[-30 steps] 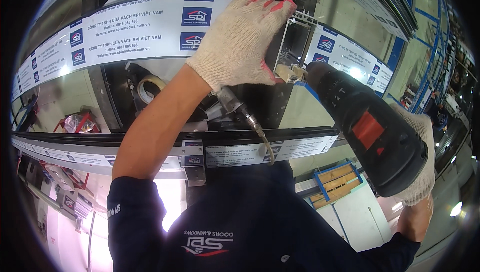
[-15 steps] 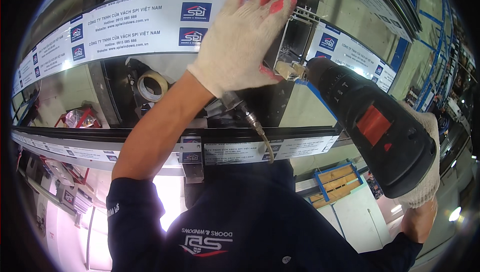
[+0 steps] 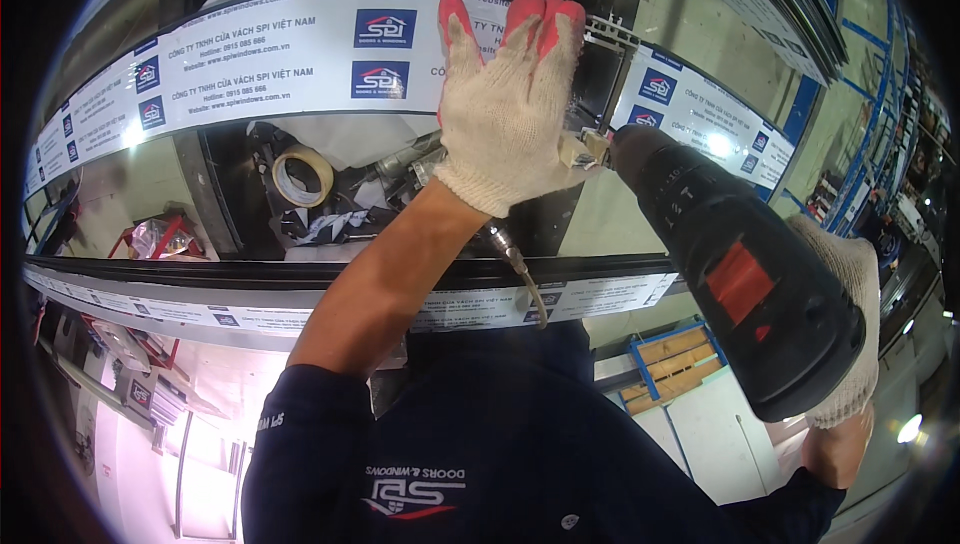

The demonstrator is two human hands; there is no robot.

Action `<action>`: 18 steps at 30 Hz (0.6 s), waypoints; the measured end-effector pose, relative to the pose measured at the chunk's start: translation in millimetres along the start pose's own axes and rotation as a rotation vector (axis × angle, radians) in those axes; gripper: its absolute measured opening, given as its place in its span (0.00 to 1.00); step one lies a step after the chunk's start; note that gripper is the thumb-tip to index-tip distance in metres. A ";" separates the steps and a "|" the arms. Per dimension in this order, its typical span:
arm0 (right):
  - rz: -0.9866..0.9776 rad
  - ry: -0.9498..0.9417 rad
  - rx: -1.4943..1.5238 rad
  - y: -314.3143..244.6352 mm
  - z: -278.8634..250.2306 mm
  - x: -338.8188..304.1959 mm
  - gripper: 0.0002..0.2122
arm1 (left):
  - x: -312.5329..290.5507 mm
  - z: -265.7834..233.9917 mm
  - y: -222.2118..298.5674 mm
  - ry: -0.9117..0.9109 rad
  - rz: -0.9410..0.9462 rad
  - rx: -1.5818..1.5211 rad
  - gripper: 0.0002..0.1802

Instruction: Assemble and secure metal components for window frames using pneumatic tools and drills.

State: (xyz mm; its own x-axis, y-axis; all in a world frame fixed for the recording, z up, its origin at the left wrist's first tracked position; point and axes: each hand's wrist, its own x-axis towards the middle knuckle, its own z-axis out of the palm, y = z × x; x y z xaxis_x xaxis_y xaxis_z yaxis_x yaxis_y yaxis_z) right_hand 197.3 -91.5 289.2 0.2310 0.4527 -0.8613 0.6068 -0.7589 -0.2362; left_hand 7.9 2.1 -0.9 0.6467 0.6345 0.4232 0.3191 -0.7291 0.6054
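- Head view: the left hand [image 3: 510, 104], in a white knitted glove with red fingertips, lies flat with its fingers [image 3: 545, 24] spread wide against a long white-filmed aluminium frame profile [image 3: 250, 64] at the far side; it grips nothing, only presses on the profile.
- The right hand [image 3: 850, 324], in the same kind of glove, has its fingers wrapped tight around the grip of a black cordless drill with a red switch panel [image 3: 740, 284], at the right and near.
- The drill's nose points left and far, meeting a small pale metal fitting [image 3: 582, 151] just beside the heel of the left hand, at the corner where the profile joins a second filmed bar [image 3: 700, 104].
- A nearer filmed frame bar [image 3: 250, 309] runs left to right under the forearm.
- A roll of tan tape [image 3: 303, 176] lies between the bars at the left, well apart from both hands.
- A coiled metal hose [image 3: 520, 269] hangs below the left wrist.
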 end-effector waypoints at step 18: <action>-0.224 0.018 -0.298 -14.8 6.3 36.5 0.25 | -28.8 4.0 -24.3 -0.155 -0.091 -0.008 0.74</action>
State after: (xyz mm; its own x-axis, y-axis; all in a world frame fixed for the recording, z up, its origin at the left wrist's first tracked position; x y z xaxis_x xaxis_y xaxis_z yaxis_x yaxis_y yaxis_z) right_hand 192.0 -66.7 258.4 0.0792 0.6022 -0.7944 0.8382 -0.4715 -0.2739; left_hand -15.7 0.5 -30.6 0.7143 0.6506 0.2579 0.3761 -0.6676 0.6426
